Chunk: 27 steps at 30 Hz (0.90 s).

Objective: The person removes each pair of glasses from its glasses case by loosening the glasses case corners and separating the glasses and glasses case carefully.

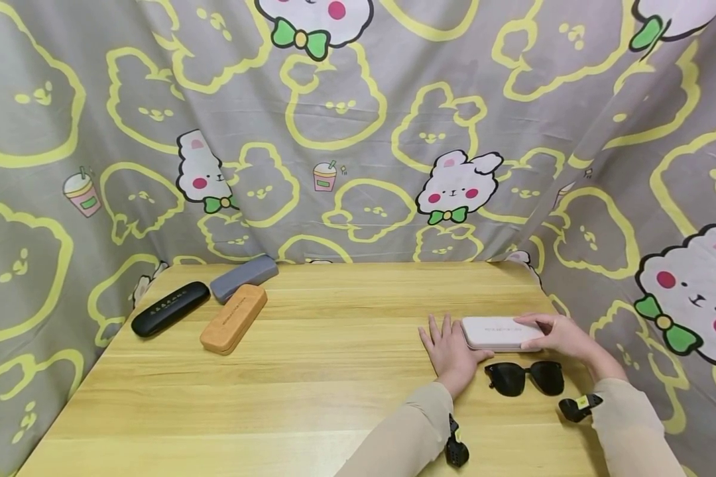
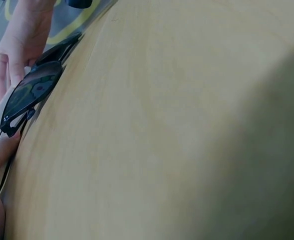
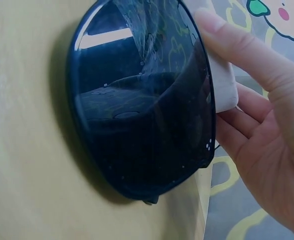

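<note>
A white glasses case (image 1: 492, 333) with faint lettering lies on the table at the right. My right hand (image 1: 563, 338) grips its right end, thumb along the near side and fingers over the top. At the case's left end, my left hand (image 1: 453, 356) lies with its fingers spread on the table and its thumb by the near corner. Black sunglasses (image 1: 526, 378) rest just in front of the case, their dark lenses towards me. In the right wrist view a lens (image 3: 142, 110) covers much of the case (image 3: 225, 82) beside the right thumb.
Three more glasses cases lie at the back left of the wooden table (image 1: 334, 371): a black one (image 1: 170, 309), a blue-grey one (image 1: 244, 278) and an orange-brown one (image 1: 234, 318). A patterned curtain (image 1: 358, 119) hangs along the table's back and sides.
</note>
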Available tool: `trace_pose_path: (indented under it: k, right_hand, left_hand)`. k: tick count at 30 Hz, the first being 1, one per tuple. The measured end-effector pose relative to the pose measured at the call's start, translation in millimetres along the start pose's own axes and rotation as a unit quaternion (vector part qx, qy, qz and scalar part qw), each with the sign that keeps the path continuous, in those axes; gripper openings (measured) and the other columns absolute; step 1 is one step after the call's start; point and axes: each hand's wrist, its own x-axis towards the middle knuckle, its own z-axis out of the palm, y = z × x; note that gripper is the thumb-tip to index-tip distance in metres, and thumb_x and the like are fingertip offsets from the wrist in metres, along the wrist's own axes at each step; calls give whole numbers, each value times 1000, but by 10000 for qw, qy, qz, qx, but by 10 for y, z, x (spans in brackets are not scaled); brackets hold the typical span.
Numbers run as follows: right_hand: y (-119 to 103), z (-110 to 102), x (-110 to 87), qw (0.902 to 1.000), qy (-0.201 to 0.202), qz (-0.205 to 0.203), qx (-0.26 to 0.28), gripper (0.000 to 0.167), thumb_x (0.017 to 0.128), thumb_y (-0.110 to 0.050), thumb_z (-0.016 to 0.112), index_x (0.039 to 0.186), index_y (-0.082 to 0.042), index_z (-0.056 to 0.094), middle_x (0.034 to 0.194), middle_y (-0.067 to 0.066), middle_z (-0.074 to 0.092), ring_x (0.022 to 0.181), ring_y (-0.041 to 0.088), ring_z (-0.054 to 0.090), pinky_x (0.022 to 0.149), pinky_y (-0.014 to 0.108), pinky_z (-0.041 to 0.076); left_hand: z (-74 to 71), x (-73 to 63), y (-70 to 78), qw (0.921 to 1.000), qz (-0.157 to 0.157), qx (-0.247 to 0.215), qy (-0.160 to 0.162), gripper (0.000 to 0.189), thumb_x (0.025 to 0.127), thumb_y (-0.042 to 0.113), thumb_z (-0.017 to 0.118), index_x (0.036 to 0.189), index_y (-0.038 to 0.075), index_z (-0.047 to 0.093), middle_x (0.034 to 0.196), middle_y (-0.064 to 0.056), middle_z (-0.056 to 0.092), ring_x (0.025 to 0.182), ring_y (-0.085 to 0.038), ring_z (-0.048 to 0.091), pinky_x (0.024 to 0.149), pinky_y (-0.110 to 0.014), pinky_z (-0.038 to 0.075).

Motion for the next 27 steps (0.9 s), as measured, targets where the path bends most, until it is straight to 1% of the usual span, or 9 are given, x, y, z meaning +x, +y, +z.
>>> trace_pose_path:
  k: [5,9,12,17,19,21,22,25,27]
  right_hand:
    - [12,10,-10,9999,-99,-84,-97,58,75,-27,84,124,-4,64,125,25,62,90,-7,53,74,14,46]
    - [-15,17,-4,9995,-112,-209,-191,57,74,-26,85,123,-6,63,123,23,62,92,-4,53,76,15,44]
    - [-59,9,5,9990,-156,-257,-318,57,74,-27,85,123,-6,63,125,23,61,98,1,53,78,16,44]
    - [-150,-15,17,9982,-249,-205,-502,59,74,-31,84,124,-9,63,129,22,59,112,21,55,84,17,45]
    - [-181,-29,16,9978,-256,-237,-560,59,74,-31,84,124,-9,63,130,22,59,115,26,54,87,20,45]
    - [-213,-43,7,9979,-213,-229,-572,58,74,-31,84,124,-9,64,130,20,60,117,20,53,91,24,46]
    - [-224,-48,1,9980,-172,-245,-559,59,74,-31,85,124,-9,64,129,20,61,116,15,52,93,28,48]
    - [-256,-74,-24,9984,-127,-291,-472,59,76,-29,83,126,-5,63,130,21,60,114,-7,45,98,47,48]
    - [-274,-89,-46,9985,-74,-297,-450,60,77,-29,82,127,-3,62,131,22,59,112,-14,41,98,59,45]
  left_hand:
    - [4,-10,7,10000,-35,18,-3,90,56,77,72,132,31,57,152,7,44,151,-25,21,122,-54,15]
    - [0,-3,9,10000,-51,-6,-40,90,56,76,73,131,30,57,152,7,44,151,-26,21,122,-54,14]
    - [-6,8,9,9999,-65,50,-93,90,56,77,73,131,31,56,153,7,43,151,-25,21,122,-54,14]
    - [-47,35,1,9997,-145,38,-190,90,54,75,76,129,32,56,153,8,42,151,-25,22,122,-54,14]
    - [-74,48,-1,9994,-170,-32,-289,91,52,73,79,130,31,56,153,8,42,151,-25,22,122,-54,14]
    - [-98,60,-4,9987,-184,-116,-467,92,53,71,81,132,31,55,154,8,40,151,-24,20,122,-53,13]
    - [-108,65,-6,9983,-179,-189,-513,93,52,69,82,132,30,54,154,8,40,151,-24,20,122,-53,13]
    - [-136,77,-21,9966,-139,-437,-677,94,54,65,84,135,28,54,153,7,42,151,-25,20,122,-53,12]
    - [-161,78,-38,9951,-98,-637,-756,93,56,62,86,136,26,54,152,5,44,151,-25,21,122,-53,12]
